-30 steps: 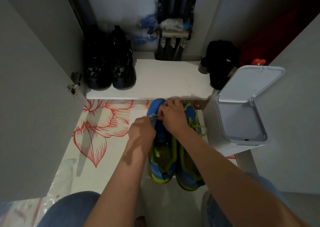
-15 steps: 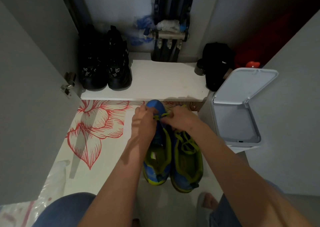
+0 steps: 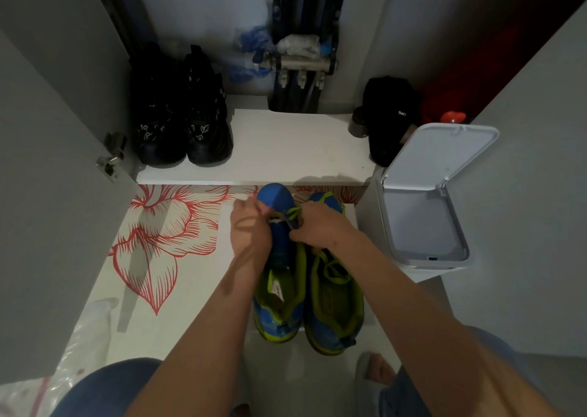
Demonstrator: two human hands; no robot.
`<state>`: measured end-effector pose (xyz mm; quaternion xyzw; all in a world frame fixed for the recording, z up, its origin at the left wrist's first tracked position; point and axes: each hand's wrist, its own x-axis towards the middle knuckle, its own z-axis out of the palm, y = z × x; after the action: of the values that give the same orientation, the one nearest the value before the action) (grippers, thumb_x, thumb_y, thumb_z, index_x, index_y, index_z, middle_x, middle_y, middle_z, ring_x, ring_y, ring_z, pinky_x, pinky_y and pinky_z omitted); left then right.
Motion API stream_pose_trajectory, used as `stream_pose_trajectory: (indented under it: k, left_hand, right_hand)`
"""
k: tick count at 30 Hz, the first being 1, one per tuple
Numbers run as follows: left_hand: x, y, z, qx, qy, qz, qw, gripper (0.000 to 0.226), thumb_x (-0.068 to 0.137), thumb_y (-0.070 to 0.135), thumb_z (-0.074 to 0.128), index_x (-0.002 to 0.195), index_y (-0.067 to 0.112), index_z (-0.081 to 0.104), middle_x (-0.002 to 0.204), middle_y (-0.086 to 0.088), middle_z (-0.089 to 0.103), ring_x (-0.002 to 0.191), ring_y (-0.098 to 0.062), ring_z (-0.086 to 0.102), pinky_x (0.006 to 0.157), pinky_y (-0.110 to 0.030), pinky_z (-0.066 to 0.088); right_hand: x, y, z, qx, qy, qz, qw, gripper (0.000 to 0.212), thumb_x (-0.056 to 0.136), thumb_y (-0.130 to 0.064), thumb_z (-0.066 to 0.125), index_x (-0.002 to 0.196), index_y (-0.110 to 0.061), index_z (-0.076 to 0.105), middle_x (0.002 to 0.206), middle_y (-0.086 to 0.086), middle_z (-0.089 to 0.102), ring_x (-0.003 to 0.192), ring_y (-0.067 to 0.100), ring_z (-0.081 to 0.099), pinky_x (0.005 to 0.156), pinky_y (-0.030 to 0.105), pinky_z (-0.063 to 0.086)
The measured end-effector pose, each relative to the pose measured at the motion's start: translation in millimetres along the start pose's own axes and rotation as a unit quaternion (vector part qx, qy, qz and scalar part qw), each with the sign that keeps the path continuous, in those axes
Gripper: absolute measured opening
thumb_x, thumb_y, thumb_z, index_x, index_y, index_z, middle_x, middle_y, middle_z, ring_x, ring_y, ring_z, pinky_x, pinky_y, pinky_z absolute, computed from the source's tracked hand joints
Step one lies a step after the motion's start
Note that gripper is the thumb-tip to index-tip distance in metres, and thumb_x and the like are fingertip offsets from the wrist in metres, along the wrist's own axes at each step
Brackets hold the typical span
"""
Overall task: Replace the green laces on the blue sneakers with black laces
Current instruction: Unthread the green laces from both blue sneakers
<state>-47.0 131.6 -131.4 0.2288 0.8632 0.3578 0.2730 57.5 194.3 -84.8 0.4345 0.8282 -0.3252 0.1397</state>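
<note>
Two blue sneakers with lime-green trim stand side by side on the floor, toes pointing away from me. On the left sneaker (image 3: pixel 277 292), my left hand (image 3: pixel 249 230) and my right hand (image 3: pixel 319 226) both pinch the green lace (image 3: pixel 290 215) near the toe end of the lacing. Most of that shoe's eyelets look bare of lace. The right sneaker (image 3: pixel 335 302) keeps its green lace (image 3: pixel 330 265) loosely threaded. No black laces can be seen.
A white bin (image 3: pixel 425 226) with its lid raised stands right of the sneakers. A white shelf (image 3: pixel 286 146) beyond holds black boots (image 3: pixel 181 118) at left and a black bag (image 3: pixel 389 118) at right. A grey door (image 3: pixel 47 178) is at left, a flower-patterned floor (image 3: pixel 158 242) beneath.
Both hands have shifted toward the toe of the left sneaker, drawing the green lace there. My right hand moved off the right sneaker, uncovering its lace.
</note>
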Motion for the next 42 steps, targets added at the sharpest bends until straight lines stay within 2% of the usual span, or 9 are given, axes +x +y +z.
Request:
stream_pose_trajectory:
  k: [5,9,13,23,27,29,32,36,42]
  left_hand:
    - [5,-10,-14,-0.337,-0.009,-0.191,0.922,0.027,0.098,0.003,0.037,0.074,0.012,0.045,0.072,-0.001,0.046,0.060,-0.011,0.045,0.050,-0.018,0.042]
    - [4,8,-16,-0.090,0.024,0.041,0.995,0.021,0.095,0.009,0.041,0.112,0.012,0.054,0.093,-0.016,0.059,0.082,-0.031,0.058,0.075,-0.040,0.051]
    - [-1,5,-10,0.257,-0.043,0.225,0.939,0.033,0.090,0.015,0.051,0.122,0.020,0.057,0.114,-0.010,0.063,0.108,-0.029,0.052,0.090,-0.036,0.043]
    - [-3,1,0,0.314,-0.040,0.216,0.924,0.023,0.096,0.027,0.048,0.114,0.026,0.062,0.111,-0.004,0.060,0.112,-0.024,0.044,0.091,-0.031,0.030]
    - [-3,2,-6,-0.051,0.067,0.030,0.996,0.016,0.094,0.005,0.044,0.094,0.011,0.059,0.086,-0.006,0.054,0.082,-0.018,0.052,0.072,-0.029,0.044]
    - [4,7,-19,-0.374,0.051,-0.152,0.913,0.023,0.097,0.008,0.038,0.078,0.015,0.047,0.075,0.001,0.046,0.064,-0.009,0.045,0.058,-0.021,0.041]
    - [16,12,-29,-0.469,0.008,-0.223,0.855,0.029,0.101,0.015,0.034,0.072,0.019,0.040,0.079,-0.001,0.047,0.065,-0.014,0.049,0.052,-0.014,0.042]
    - [1,18,-16,-0.096,-0.032,-0.001,0.995,0.015,0.094,0.025,0.051,0.086,0.013,0.050,0.086,-0.011,0.057,0.081,-0.027,0.058,0.062,-0.027,0.042]
    - [-4,8,-13,0.221,-0.104,0.148,0.959,0.027,0.089,0.028,0.063,0.112,0.015,0.067,0.115,-0.012,0.048,0.100,-0.024,0.057,0.076,-0.023,0.041]
  right_hand:
    - [-1,0,0,-0.003,-0.011,0.005,1.000,0.040,0.088,-0.022,0.059,0.060,-0.016,0.031,0.061,0.001,0.038,0.054,0.014,0.039,0.047,0.025,0.029]
    - [-2,-3,-2,-0.012,-0.017,0.010,1.000,0.039,0.089,-0.025,0.058,0.062,-0.018,0.030,0.064,0.000,0.041,0.071,0.021,0.051,0.052,0.026,0.036]
    - [-4,-6,-3,-0.011,-0.010,0.008,1.000,0.037,0.088,-0.023,0.058,0.062,-0.016,0.033,0.064,0.003,0.046,0.071,0.025,0.055,0.061,0.031,0.045]
    - [-3,-4,-2,-0.033,-0.026,0.010,0.999,0.036,0.087,-0.019,0.058,0.061,-0.014,0.034,0.061,0.003,0.044,0.066,0.020,0.052,0.051,0.026,0.037]
    - [-1,-3,0,-0.017,-0.034,0.019,0.999,0.036,0.088,-0.019,0.058,0.062,-0.016,0.033,0.060,0.002,0.043,0.054,0.014,0.043,0.054,0.027,0.039]
    - [1,-1,1,-0.014,-0.035,0.018,0.999,0.037,0.088,-0.018,0.057,0.061,-0.017,0.032,0.059,0.002,0.040,0.051,0.012,0.039,0.046,0.024,0.032]
    - [2,-1,2,-0.012,-0.037,0.020,0.999,0.038,0.087,-0.017,0.057,0.059,-0.016,0.032,0.058,0.002,0.038,0.050,0.012,0.036,0.045,0.025,0.027]
    - [2,-3,1,-0.005,-0.040,0.023,0.999,0.037,0.086,-0.016,0.057,0.058,-0.014,0.034,0.057,0.003,0.040,0.050,0.014,0.039,0.047,0.026,0.030]
    - [3,-2,1,0.000,-0.043,0.027,0.999,0.037,0.086,-0.018,0.059,0.058,-0.013,0.035,0.058,0.003,0.041,0.051,0.015,0.040,0.050,0.028,0.032]
